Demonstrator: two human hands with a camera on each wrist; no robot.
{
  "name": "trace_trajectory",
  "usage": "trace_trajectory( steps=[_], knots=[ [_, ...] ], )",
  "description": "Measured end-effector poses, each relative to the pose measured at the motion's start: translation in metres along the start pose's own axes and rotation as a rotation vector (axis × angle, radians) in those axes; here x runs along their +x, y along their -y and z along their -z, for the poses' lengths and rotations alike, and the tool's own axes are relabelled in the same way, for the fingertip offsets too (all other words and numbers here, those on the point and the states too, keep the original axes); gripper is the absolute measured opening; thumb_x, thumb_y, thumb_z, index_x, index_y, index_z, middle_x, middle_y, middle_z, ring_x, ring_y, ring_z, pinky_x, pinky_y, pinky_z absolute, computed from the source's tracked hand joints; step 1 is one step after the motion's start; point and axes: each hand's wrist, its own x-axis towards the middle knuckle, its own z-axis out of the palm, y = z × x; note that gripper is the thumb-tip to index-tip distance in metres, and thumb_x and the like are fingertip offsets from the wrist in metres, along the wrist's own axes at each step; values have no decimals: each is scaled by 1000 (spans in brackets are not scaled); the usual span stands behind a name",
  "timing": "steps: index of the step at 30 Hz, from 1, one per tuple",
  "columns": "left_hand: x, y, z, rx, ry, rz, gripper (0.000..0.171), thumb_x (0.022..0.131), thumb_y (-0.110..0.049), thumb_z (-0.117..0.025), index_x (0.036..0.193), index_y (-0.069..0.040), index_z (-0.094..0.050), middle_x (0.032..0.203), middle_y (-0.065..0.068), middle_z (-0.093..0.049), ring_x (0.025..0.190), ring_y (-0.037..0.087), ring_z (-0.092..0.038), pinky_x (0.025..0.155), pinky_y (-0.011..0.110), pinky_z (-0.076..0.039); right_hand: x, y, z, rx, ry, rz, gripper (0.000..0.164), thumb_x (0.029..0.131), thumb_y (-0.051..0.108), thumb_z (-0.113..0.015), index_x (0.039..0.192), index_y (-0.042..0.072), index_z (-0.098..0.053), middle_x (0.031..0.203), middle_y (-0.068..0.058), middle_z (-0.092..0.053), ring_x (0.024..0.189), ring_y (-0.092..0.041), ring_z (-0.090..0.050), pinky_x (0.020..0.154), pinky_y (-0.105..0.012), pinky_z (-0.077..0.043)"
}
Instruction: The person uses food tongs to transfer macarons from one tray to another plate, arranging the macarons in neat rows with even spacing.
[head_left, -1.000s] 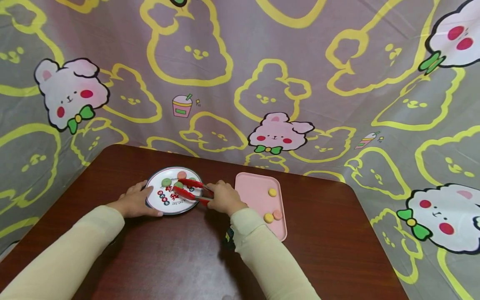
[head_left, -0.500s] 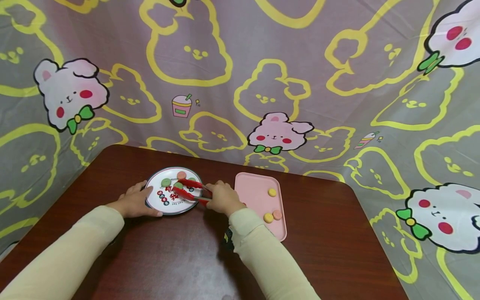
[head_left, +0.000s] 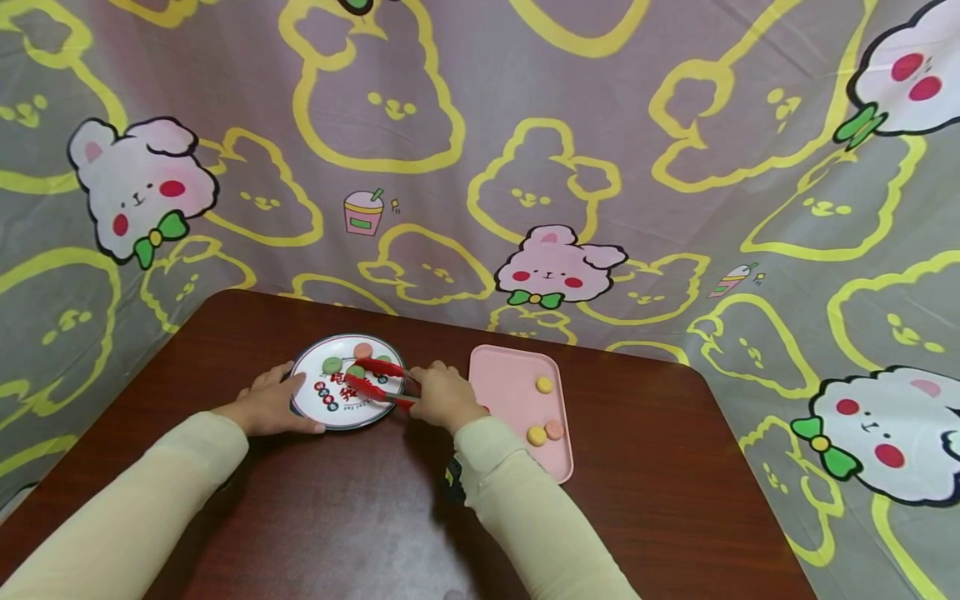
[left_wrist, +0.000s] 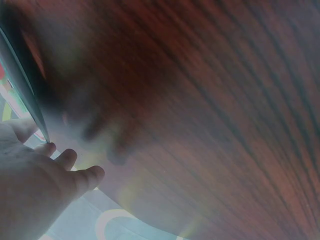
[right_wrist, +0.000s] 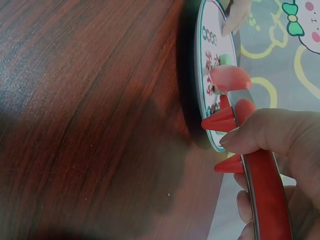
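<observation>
A white plate [head_left: 303, 400] with a dark rim and red lettering stands at the back left of the table. My left hand [head_left: 270, 404] holds its left rim, one finger over the top and other fingers outside the edge. In my right hand [head_left: 447, 398] are red tongs [right_wrist: 267, 195] with metal arms. Their red tips reach over the plate, on either side of a green macaron [head_left: 356, 372]; whether they squeeze it cannot be told. Around it lie a second green macaron [head_left: 332, 365], a pink macaron [head_left: 363, 350] and another green one, partly hidden by the tongs.
Right of the plate lies a pink tray [head_left: 502, 375]. It carries a yellow macaron [head_left: 543, 385] towards the back, and another yellow macaron [head_left: 536, 436] beside a pink macaron [head_left: 554, 430]. The brown table [head_left: 322, 517] meets a patterned curtain [head_left: 427, 200] behind.
My right hand has shifted very slightly left. The tongs' tips stay at the same green macaron, and my left hand and the plate have not visibly moved.
</observation>
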Motion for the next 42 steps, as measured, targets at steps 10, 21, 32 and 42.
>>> trace_trajectory(
  steps=[10, 21, 32, 42],
  knots=[
    [1, 1, -1, 6, -7, -7, 118, 68, -58, -79, 143, 15, -26, 146, 39, -11, 130, 58, -12, 101, 73, -16, 1, 0, -1, 7, 8, -14, 56, 78, 26, -75, 132, 22, -61, 107, -7, -61, 96, -24, -56, 72, -38, -49],
    [0, 0, -1, 9, -7, 1, 118, 68, -58, -79, 143, 16, -26, 145, 39, -11, 130, 58, -12, 101, 73, -16, 1, 1, -1, 25, -5, -18, 56, 76, 26, -77, 130, 23, -62, 102, -6, -60, 92, -24, -56, 70, -37, -48],
    [0, 0, -1, 7, -1, 10, 118, 68, -57, -79, 143, 15, -25, 145, 39, -11, 130, 58, -11, 102, 73, -15, 0, 3, 0, 21, 2, -24, 58, 76, 27, -77, 131, 22, -61, 105, -7, -60, 94, -24, -56, 71, -38, -49],
    [-1, -1, 1, 3, 5, 14, 118, 68, -57, -79, 144, 15, -24, 146, 38, -10, 130, 58, -11, 102, 73, -15, -1, 3, 1, 41, -9, -37, 58, 75, 26, -78, 130, 23, -62, 106, -8, -60, 95, -25, -57, 70, -40, -49]
  ],
)
